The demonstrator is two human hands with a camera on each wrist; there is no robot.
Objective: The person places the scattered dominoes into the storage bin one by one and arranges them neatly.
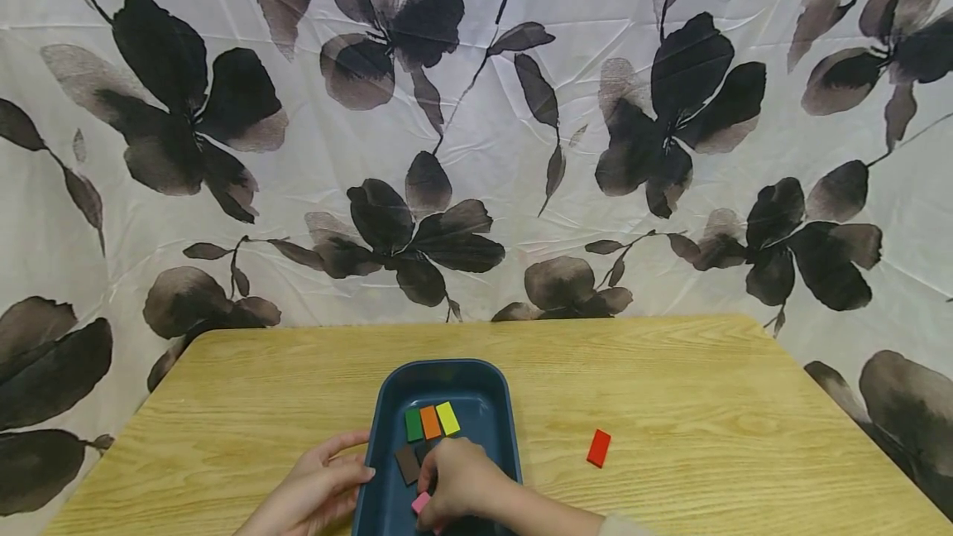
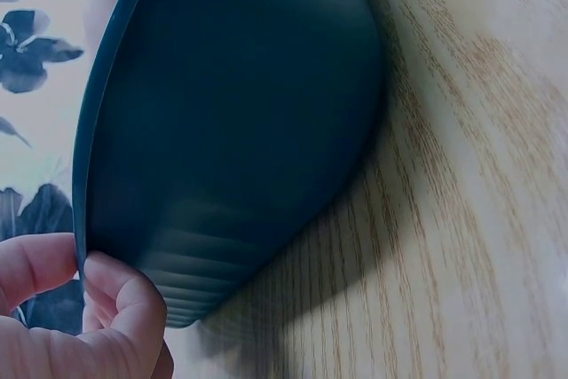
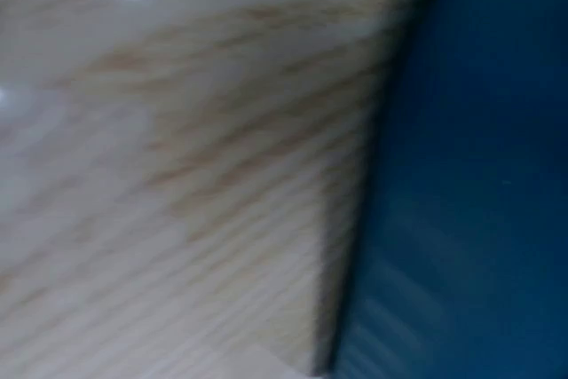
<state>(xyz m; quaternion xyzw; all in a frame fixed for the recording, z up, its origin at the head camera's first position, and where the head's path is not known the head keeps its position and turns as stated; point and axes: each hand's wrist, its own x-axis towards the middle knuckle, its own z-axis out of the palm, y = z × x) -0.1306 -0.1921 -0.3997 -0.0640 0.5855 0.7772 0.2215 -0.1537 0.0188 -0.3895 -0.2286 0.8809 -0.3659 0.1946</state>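
Note:
A dark blue rectangular tray (image 1: 510, 428) sits at the front of the table. My left hand (image 1: 316, 488) grips its left rim; the left wrist view shows thumb and finger pinching the edge of the tray (image 2: 222, 122). Inside the tray, my right hand (image 1: 465, 482) pinches a small pink block (image 1: 421, 503) between thumb and fingers. Beyond the hand lie a green block (image 1: 414, 425), an orange block (image 1: 430, 423) and a yellow block (image 1: 447, 418) side by side. A brown block (image 1: 407, 465) lies nearer, beside a dark block (image 1: 423, 450) partly hidden by the hand.
A red block (image 1: 599, 448) lies on the wooden table (image 1: 670, 395), to the right of the tray. Behind the table hangs a flowered cloth (image 1: 476, 131). The right wrist view shows the tray's outer wall (image 3: 470, 175) and tabletop, without the hand.

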